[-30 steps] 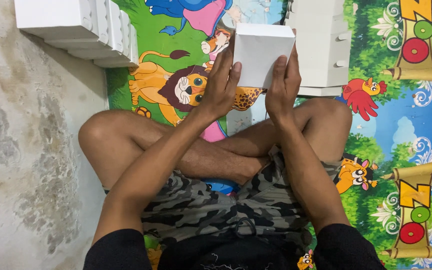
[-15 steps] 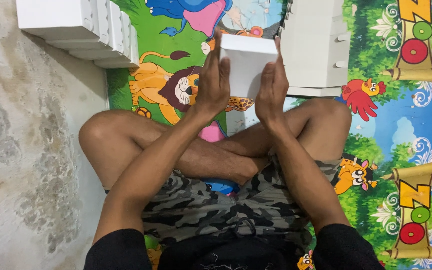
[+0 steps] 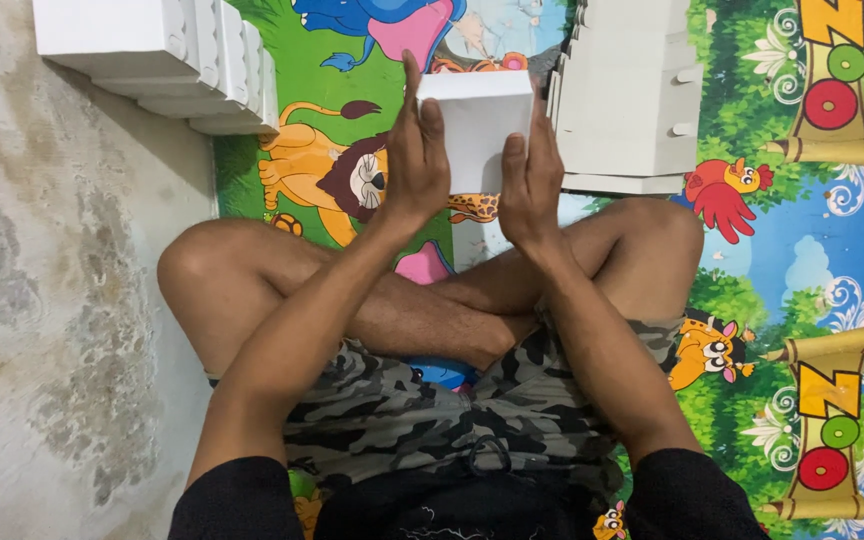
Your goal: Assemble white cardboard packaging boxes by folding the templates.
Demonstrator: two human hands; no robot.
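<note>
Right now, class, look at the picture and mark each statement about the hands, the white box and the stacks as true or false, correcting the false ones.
1. Both hands hold one white box between them. True: the left hand presses its left side and the right hand its right side.
2. The box rests on the floor mat. False: it is held up in the air above the colourful mat.
3. A stack of white boxes lies at the upper left. True.
4. The person is standing. False: they sit cross-legged.
5. Only one stack of white boxes is in view. False: a second stack lies at the upper right.
</note>
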